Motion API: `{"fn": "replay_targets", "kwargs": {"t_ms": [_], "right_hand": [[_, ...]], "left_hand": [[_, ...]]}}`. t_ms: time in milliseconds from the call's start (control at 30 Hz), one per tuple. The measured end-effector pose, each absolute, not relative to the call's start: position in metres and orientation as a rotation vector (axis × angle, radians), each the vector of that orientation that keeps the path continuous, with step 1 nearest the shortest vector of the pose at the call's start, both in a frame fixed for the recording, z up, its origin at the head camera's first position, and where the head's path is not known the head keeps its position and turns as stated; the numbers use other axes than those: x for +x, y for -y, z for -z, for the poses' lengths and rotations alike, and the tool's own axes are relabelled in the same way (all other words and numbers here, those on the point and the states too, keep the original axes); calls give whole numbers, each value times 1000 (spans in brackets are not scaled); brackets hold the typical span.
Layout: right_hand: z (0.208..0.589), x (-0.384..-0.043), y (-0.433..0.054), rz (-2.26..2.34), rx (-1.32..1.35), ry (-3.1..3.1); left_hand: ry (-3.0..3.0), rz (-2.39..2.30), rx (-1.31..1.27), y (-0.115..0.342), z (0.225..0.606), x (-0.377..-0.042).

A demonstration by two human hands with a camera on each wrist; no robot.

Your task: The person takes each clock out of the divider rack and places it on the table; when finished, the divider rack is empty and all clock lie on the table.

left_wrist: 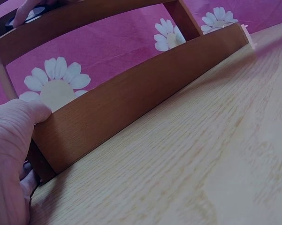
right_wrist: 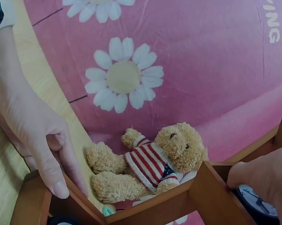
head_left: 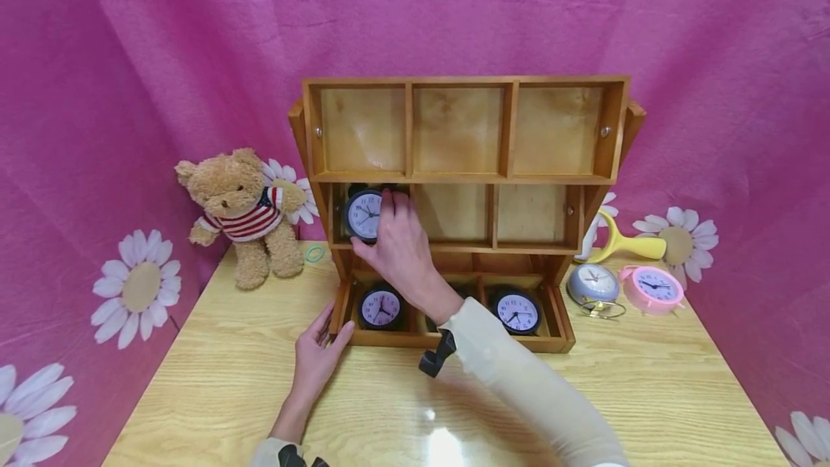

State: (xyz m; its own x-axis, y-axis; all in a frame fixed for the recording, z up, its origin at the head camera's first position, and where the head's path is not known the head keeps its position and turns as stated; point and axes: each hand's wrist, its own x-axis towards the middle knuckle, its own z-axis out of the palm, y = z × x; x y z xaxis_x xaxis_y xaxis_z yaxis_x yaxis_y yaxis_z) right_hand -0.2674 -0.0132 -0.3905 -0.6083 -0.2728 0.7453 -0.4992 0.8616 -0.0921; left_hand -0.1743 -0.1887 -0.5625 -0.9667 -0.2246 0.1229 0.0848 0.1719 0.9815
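Clock (head_left: 363, 216) sat in the left compartment of the middle row of a wooden shelf (head_left: 463, 179).
The right hand (head_left: 405, 254) held it with curled fingers at one side, so most of the dial stayed uncovered, facing outward; the left hand (head_left: 316, 355), fingers fairly straight and spread from the thumb, rested about the shelf's bottom corner on the worktop (head_left: 220, 380), presumably as a brace.

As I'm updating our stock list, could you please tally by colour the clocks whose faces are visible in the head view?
Black clocks: 3
Blue-grey clock: 1
Pink clock: 1
Total: 5
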Motion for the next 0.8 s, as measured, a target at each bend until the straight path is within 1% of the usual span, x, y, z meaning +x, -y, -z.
{"fn": "replay_targets", "kwargs": {"t_ms": [233,400,600,800], "right_hand": [[388,-276,11,-315,565,2177],[384,-275,10,-328,601,2149],[377,-261,2,-452,623,2142],[375,-244,-9,-709,672,2143]], "left_hand": [[2213,1873,129,186,562,-175],[2213,1868,131,185,562,-175],[2219,1860,132,185,562,-175],[2241,1840,165,187,563,-175]]}}
